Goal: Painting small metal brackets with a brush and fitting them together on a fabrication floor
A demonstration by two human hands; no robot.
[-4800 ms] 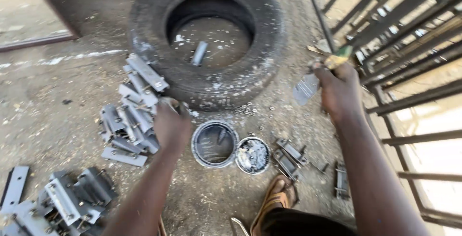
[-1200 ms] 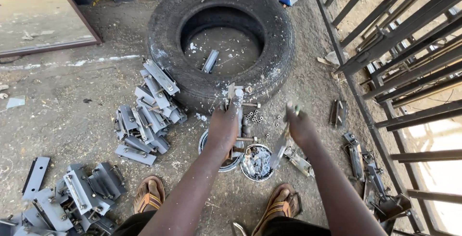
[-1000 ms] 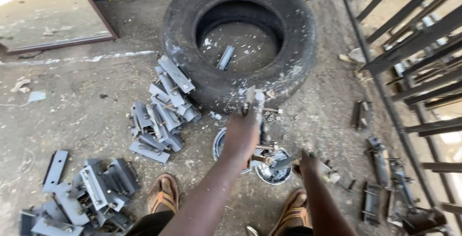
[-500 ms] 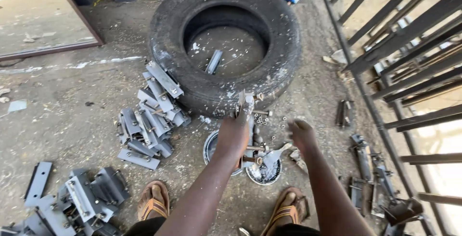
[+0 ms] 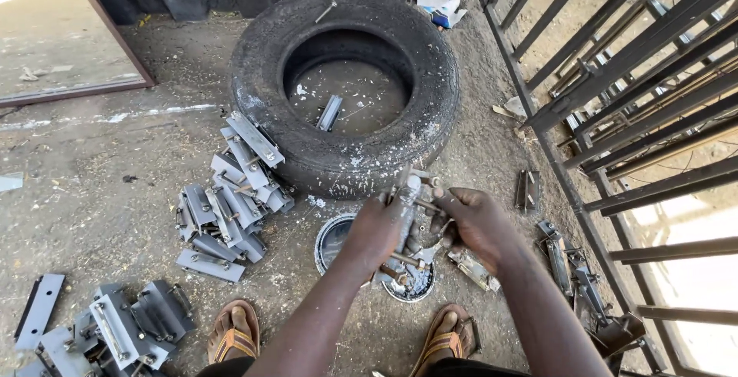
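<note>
From the head camera, both hands meet low of centre, over two round tins on the dirt floor. The left hand is closed around a grey metal bracket, held upright; the right hand grips its pins from three o'clock. A tyre lies at twelve o'clock, a heap of brackets at nine, a metal gate at three.

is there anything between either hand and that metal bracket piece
Nothing visible. The left hand is wrapped round the grey metal bracket, and the right hand touches its upper end from the other side, above the two paint tins.
</note>
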